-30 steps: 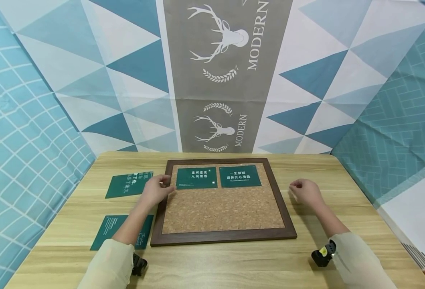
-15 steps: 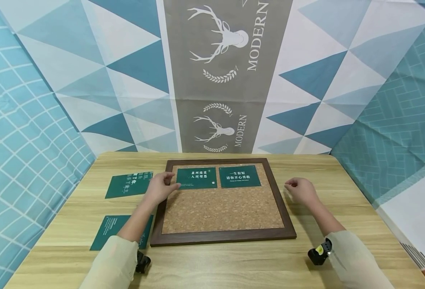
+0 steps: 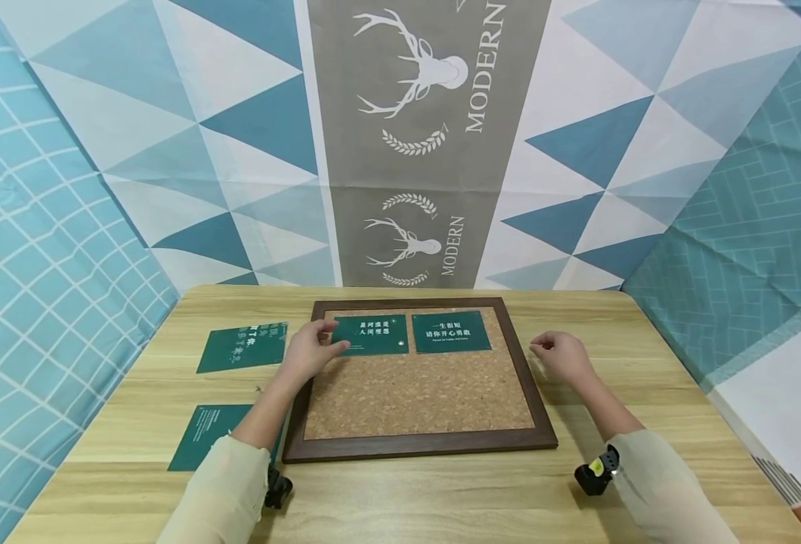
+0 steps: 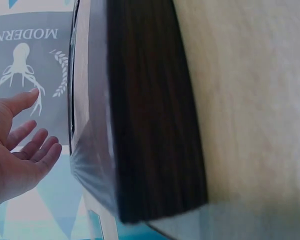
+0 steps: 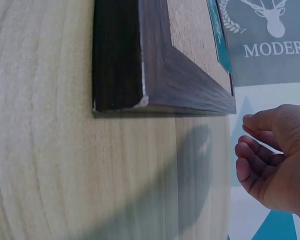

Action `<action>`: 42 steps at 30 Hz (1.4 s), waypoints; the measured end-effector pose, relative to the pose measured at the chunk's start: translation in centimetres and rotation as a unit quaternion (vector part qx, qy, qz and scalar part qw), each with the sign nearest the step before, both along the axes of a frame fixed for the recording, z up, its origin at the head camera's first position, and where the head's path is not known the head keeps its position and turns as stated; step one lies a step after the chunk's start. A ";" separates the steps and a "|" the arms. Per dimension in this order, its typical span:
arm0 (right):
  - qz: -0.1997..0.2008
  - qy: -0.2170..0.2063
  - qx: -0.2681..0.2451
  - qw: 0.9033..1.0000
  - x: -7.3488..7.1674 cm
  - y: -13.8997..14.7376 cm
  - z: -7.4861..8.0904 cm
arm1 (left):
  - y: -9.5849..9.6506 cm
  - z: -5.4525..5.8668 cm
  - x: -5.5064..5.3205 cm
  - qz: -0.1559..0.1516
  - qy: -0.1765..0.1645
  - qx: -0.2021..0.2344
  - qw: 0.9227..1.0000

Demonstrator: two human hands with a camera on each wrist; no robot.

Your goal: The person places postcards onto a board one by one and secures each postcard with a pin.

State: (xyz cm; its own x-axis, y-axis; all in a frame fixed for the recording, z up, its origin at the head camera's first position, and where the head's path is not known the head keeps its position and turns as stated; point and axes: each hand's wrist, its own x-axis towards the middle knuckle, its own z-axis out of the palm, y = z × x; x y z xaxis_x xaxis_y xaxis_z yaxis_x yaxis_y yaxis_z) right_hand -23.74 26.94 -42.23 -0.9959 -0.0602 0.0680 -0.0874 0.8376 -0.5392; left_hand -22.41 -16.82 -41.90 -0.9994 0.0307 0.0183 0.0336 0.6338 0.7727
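Left hand over the side rail of the corkboard, fingers half-curled and well parted, nothing in its grasp — and the green card lies just to its right, top left on the cork, long axis running left to right. Fingertips overlap the card's near end from above; contact I can't call. Right hand hangs outside the opposite rail, thumb close to forefinger — any tiny pinch there, can't tell. A second card lies between. For the first card, the left hand is clearly nearer.
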 end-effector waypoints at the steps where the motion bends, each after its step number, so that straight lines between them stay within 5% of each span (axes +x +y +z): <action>1: 0.001 0.001 -0.001 1.000 0.0 -0.1 0.0 | 0.1 0.0 -0.1 -0.001 0.001 -0.002 1.000; 42: 0.012 0.002 -0.013 1.000 -0.8 -2.5 0.0 | 4.3 0.1 -1.4 -0.023 0.022 -0.010 0.999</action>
